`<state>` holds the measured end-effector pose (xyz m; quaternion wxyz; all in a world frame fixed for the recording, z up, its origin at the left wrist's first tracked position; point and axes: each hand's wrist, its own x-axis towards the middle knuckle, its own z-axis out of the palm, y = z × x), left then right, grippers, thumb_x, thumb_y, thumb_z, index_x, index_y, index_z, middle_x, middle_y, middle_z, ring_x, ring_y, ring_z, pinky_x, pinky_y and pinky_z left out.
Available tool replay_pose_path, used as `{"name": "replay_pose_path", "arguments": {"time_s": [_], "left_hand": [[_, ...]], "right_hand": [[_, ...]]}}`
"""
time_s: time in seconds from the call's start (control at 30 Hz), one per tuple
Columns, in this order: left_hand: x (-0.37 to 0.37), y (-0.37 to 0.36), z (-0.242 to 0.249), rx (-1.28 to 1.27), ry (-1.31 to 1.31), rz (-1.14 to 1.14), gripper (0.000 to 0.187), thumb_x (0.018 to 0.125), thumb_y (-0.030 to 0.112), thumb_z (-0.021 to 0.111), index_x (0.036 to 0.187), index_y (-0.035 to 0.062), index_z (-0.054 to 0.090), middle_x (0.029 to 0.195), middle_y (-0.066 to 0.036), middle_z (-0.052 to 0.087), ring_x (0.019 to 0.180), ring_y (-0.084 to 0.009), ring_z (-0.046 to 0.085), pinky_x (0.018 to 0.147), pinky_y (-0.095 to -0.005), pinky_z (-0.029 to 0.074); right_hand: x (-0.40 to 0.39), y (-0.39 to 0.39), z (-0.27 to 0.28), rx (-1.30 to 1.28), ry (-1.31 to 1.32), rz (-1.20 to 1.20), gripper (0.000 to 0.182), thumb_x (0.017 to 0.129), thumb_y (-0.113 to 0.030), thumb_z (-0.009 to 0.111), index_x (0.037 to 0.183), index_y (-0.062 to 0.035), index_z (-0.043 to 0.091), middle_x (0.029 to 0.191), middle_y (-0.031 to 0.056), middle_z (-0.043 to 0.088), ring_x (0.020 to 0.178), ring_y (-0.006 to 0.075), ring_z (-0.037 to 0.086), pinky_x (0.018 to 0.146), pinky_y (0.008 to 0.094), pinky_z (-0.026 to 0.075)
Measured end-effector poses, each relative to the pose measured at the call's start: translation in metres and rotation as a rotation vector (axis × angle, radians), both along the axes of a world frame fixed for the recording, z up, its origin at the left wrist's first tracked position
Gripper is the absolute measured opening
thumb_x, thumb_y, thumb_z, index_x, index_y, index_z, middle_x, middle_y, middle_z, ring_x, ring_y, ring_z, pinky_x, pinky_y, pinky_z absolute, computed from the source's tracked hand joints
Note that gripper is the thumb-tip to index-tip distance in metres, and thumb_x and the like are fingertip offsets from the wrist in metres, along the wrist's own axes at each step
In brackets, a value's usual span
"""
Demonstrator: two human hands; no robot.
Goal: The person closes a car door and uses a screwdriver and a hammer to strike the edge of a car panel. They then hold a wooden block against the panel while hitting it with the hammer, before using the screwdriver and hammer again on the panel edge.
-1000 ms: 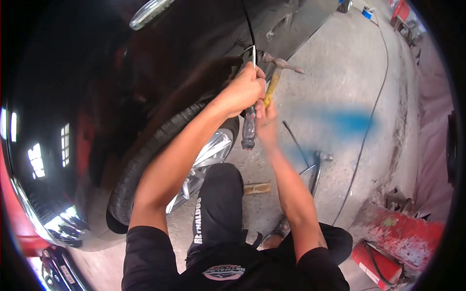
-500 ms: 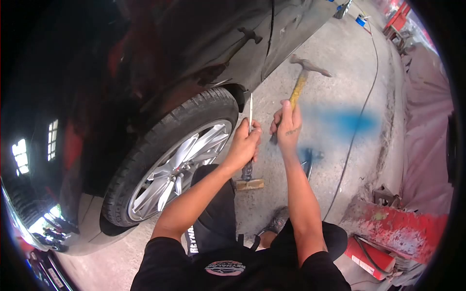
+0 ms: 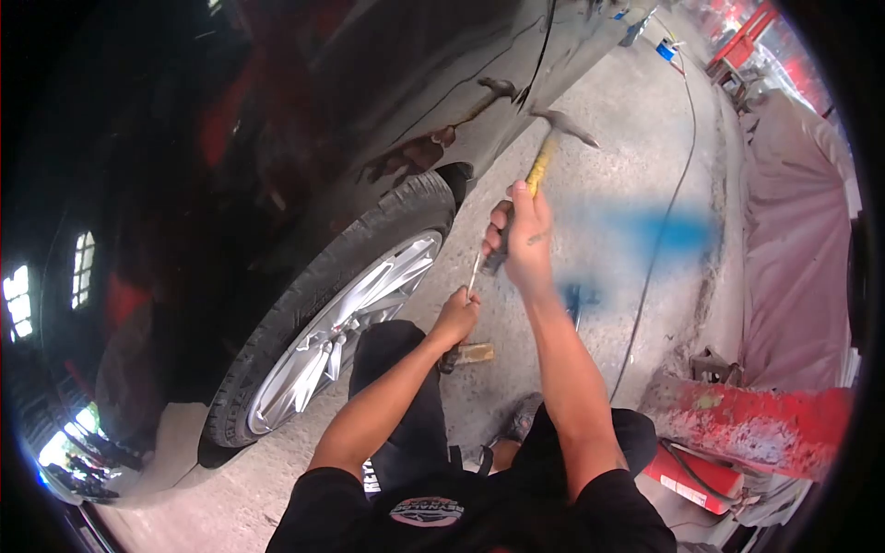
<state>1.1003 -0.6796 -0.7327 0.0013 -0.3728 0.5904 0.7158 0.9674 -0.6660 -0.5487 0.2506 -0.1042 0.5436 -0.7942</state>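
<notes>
My right hand (image 3: 524,235) is closed around the dark grip of a hammer (image 3: 544,161). Its yellow handle slants up to a worn metal head with a pointed end, held near the lower edge of the black car (image 3: 304,120). Lower and to the left, my left hand (image 3: 458,318) grips a slim metal tool (image 3: 474,275). The pale shaft points up toward the hammer's grip, and a dark handle end shows below the fist. A wooden block (image 3: 476,353) lies on the floor just beside that handle end.
The car's wheel (image 3: 336,327) stands to the left of my hands. A cable (image 3: 659,267) runs along the blue-stained concrete floor (image 3: 590,240). At right are a draped cover (image 3: 793,249), a red painted beam (image 3: 747,419) and a red cylinder (image 3: 696,481).
My left hand has drawn down toward my knee with the slim tool, away from the car's edge. My right hand has moved left with the hammer. The view has shifted slightly.
</notes>
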Motion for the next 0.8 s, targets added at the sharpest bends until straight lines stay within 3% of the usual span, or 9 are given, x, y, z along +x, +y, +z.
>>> {"name": "replay_pose_path", "arguments": {"time_s": [0.07,0.27,0.33,0.4,0.57,0.67,0.8], "left_hand": [[-0.002,-0.003,-0.004,0.033,0.000,-0.021,0.018,0.096,0.014,0.050,0.110,0.0047,0.057,0.069,-0.007,0.056,0.043,-0.0186,0.051,0.038,-0.0373,0.042],[-0.002,-0.005,-0.006,0.076,0.016,-0.062,0.017,0.099,0.020,0.054,0.112,0.0100,0.053,0.070,-0.001,0.051,0.049,-0.0133,0.047,0.041,-0.0329,0.039],[-0.003,-0.002,-0.007,0.108,0.033,-0.075,0.017,0.099,0.021,0.055,0.112,0.0104,0.053,0.071,-0.001,0.051,0.050,-0.0131,0.046,0.042,-0.0325,0.039],[-0.007,-0.002,-0.004,0.168,0.004,-0.083,0.016,0.100,0.020,0.053,0.112,0.0102,0.053,0.071,-0.001,0.050,0.051,-0.0127,0.045,0.043,-0.0322,0.039],[-0.006,0.002,0.010,0.150,-0.001,-0.099,0.016,0.100,0.017,0.052,0.114,0.0084,0.053,0.070,-0.001,0.050,0.051,-0.0126,0.046,0.044,-0.0331,0.040],[0.001,0.002,0.003,0.140,0.012,-0.106,0.018,0.101,0.016,0.052,0.116,0.0071,0.053,0.070,-0.002,0.050,0.049,-0.0124,0.045,0.042,-0.0327,0.039],[0.013,-0.001,0.012,0.084,-0.045,-0.076,0.018,0.101,0.015,0.052,0.117,0.0061,0.053,0.070,-0.002,0.049,0.046,-0.0117,0.043,0.040,-0.0315,0.037]], "right_hand": [[-0.007,0.009,0.005,0.059,-0.073,0.113,0.032,0.111,-0.038,0.049,0.113,-0.0060,0.049,0.069,0.0046,0.048,0.044,0.0154,0.047,0.039,0.0328,0.044],[0.007,0.000,-0.003,-0.005,0.040,-0.080,0.035,0.110,-0.041,0.051,0.112,-0.0058,0.050,0.068,0.0030,0.047,0.043,0.0143,0.045,0.038,0.0320,0.041],[-0.010,0.015,0.008,0.165,-0.022,0.173,0.037,0.110,-0.045,0.051,0.117,-0.0085,0.050,0.071,0.0010,0.047,0.048,0.0122,0.045,0.044,0.0307,0.042],[-0.012,0.020,0.012,0.215,0.034,0.164,0.039,0.110,-0.046,0.050,0.118,-0.0080,0.049,0.071,0.0011,0.046,0.047,0.0127,0.044,0.044,0.0305,0.043],[-0.005,-0.023,-0.036,0.059,0.225,-0.096,0.032,0.111,-0.039,0.051,0.109,-0.0078,0.046,0.073,0.0042,0.051,0.050,0.0162,0.055,0.046,0.0337,0.049],[-0.019,-0.026,-0.060,0.106,0.178,0.069,0.028,0.112,-0.035,0.051,0.107,-0.0085,0.044,0.073,0.0052,0.053,0.052,0.0178,0.059,0.047,0.0340,0.052],[-0.045,-0.011,-0.096,0.154,0.384,-0.027,0.027,0.112,-0.034,0.050,0.105,-0.0080,0.045,0.072,0.0038,0.051,0.051,0.0147,0.054,0.046,0.0303,0.048]]}}
